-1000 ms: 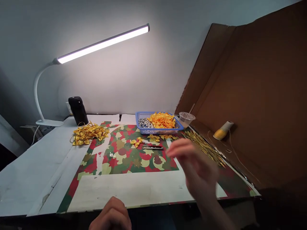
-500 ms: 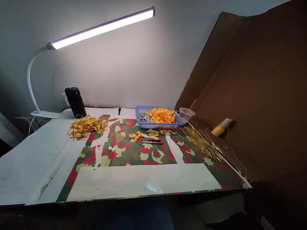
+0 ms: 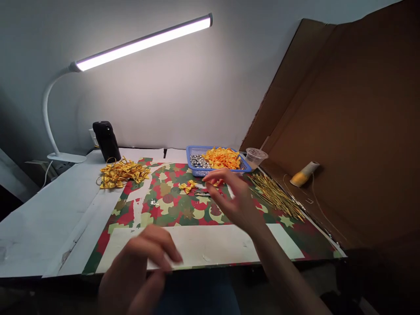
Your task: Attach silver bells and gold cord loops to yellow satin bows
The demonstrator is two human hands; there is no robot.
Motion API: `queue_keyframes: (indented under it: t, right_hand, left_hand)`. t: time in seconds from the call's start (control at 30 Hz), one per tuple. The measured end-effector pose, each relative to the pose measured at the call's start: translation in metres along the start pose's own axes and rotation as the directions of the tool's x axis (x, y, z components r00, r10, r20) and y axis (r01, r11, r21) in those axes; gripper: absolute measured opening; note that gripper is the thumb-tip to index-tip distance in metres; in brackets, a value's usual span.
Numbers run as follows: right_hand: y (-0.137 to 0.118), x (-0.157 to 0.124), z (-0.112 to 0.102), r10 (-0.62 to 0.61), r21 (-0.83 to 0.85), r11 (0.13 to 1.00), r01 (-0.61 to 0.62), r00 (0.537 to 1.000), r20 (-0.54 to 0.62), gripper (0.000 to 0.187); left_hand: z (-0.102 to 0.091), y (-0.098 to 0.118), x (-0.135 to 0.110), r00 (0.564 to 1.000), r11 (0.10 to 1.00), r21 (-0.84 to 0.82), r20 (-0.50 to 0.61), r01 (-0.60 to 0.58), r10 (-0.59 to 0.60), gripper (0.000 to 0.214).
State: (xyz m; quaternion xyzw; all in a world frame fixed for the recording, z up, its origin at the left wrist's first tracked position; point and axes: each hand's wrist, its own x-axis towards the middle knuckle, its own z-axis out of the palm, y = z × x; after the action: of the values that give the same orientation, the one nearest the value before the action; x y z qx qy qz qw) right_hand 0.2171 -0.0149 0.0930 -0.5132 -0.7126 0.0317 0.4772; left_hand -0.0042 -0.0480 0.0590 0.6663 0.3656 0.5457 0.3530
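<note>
My right hand (image 3: 234, 199) reaches over the patterned mat (image 3: 173, 205), fingers spread and slightly blurred, just above the small scissors (image 3: 201, 193) and a few loose yellow bows (image 3: 187, 186). It holds nothing that I can see. My left hand (image 3: 139, 267) hovers at the table's near edge, fingers curled inward, blurred, with nothing visible in it. A blue basket (image 3: 194, 171) behind the bows holds orange bows and silver beads.
A pile of gold bows (image 3: 122, 172) lies at the left of the mat. Gold wire ties (image 3: 277, 194) lie at the right. A plastic cup (image 3: 256, 156), a thread spool (image 3: 304, 173), a black device (image 3: 105, 141), a desk lamp (image 3: 141, 43) and a cardboard wall (image 3: 354, 122) surround the table.
Both hands were out of view half a second ago. They have come back in: the right hand forward over the scissors, the left at the near edge.
</note>
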Motion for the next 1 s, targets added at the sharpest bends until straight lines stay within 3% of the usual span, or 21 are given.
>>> queue_keyframes:
  t: [0.03, 0.07, 0.2, 0.4, 0.63, 0.73, 0.83, 1.0]
  right_hand:
    - [0.019, 0.009, 0.006, 0.024, -0.138, 0.990, 0.004, 0.981, 0.194, 0.011]
    - [0.036, 0.015, 0.014, 0.030, -0.176, 0.984, 0.021, 0.959, 0.282, 0.012]
    - [0.073, 0.023, 0.047, 0.032, -0.255, 0.962, 0.095, 0.891, 0.453, 0.010]
    - [0.079, 0.025, 0.069, 0.062, -0.335, 0.932, 0.141, 0.848, 0.527, 0.009]
    - [0.083, 0.024, 0.071, 0.088, -0.311, 0.946, 0.090, 0.853, 0.514, 0.013]
    - [0.080, 0.019, 0.070, 0.083, -0.233, 0.972, 0.043, 0.859, 0.505, 0.012]
    - [0.070, 0.016, 0.068, 0.055, -0.099, 0.995, -0.002, 0.847, 0.528, 0.011]
    - [0.050, 0.012, 0.063, -0.058, 0.191, 0.977, -0.090, 0.757, 0.651, 0.005]
  left_hand:
    - [0.002, -0.001, 0.012, 1.000, 1.000, 0.006, 0.017, -0.014, 0.014, 0.015]
    - [0.004, -0.004, 0.022, 0.999, 0.996, 0.084, 0.051, -0.023, 0.018, 0.014]
    - [0.007, -0.025, 0.044, 0.993, 0.933, 0.353, 0.113, -0.071, 0.033, 0.016]
    - [0.002, -0.049, 0.042, 0.993, 0.893, 0.449, 0.093, 0.026, -0.075, 0.021]
    - [0.000, -0.058, 0.039, 0.985, 0.891, 0.455, 0.154, 0.000, -0.079, 0.021]
    - [0.001, -0.063, 0.038, 0.975, 0.891, 0.451, 0.213, -0.044, -0.060, 0.019]
    - [0.003, -0.068, 0.038, 0.979, 0.891, 0.446, 0.204, -0.087, -0.007, 0.015]
    - [0.005, -0.073, 0.040, 0.973, 0.892, 0.435, 0.230, -0.125, 0.024, 0.030]
